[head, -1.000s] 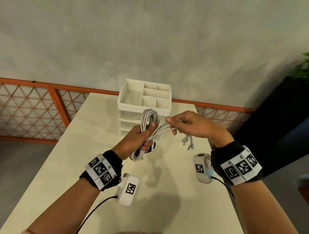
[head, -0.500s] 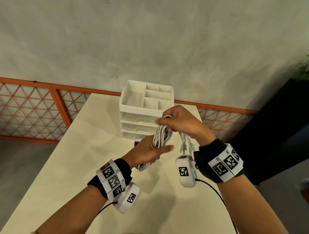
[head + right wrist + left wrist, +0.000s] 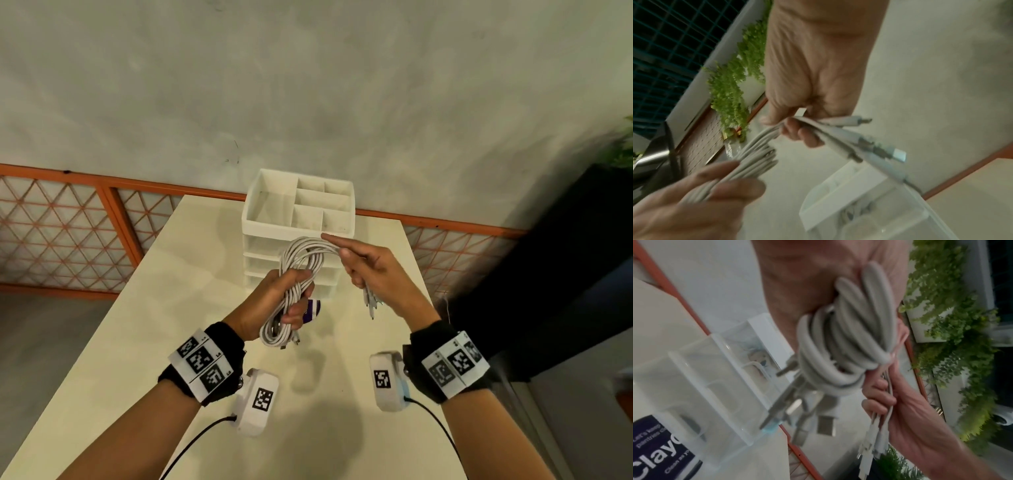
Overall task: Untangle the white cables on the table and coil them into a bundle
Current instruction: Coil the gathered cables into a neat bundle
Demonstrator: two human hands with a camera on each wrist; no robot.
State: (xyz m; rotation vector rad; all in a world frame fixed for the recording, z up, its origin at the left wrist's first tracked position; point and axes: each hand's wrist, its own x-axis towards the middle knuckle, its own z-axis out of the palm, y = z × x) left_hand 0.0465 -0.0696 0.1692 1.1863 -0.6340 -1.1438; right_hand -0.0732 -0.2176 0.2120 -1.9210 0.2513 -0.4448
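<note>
**Coil mostly wound, loose tail in the right hand**

Left side. Left hand raised above the worktop, fingers curled tight round the middle of the white cables. Grip fully closed on the coil: several turns gathered into a long loop that stands up above the fist and hangs out below it. The left wrist view shows the strands lying close and roughly parallel, with a few metal plug ends sticking out of the bottom of the loop. No knot or crossing shows, though that picture is blurred.

Centre. A white drawer organiser with open top compartments stands on the worktop behind the hands. A small dark purple item lies just behind the left fist, mostly hidden.

Right side. Right hand level with the top of the coil, apart from the left hand. A run of cables arcs from the coil's top into this hand. Forefinger is stretched out straight; lower fingers and thumb are curled round the strands, so the grip is partly closed and holding. The connector ends dangle free beneath the palm.

Progress, as a judgement. Untangling looks done; no cable lies on the worktop. Coiling is well advanced. Left to do: wind the short tail onto the loop, tuck or secure the plugs, set the bundle down.
</note>
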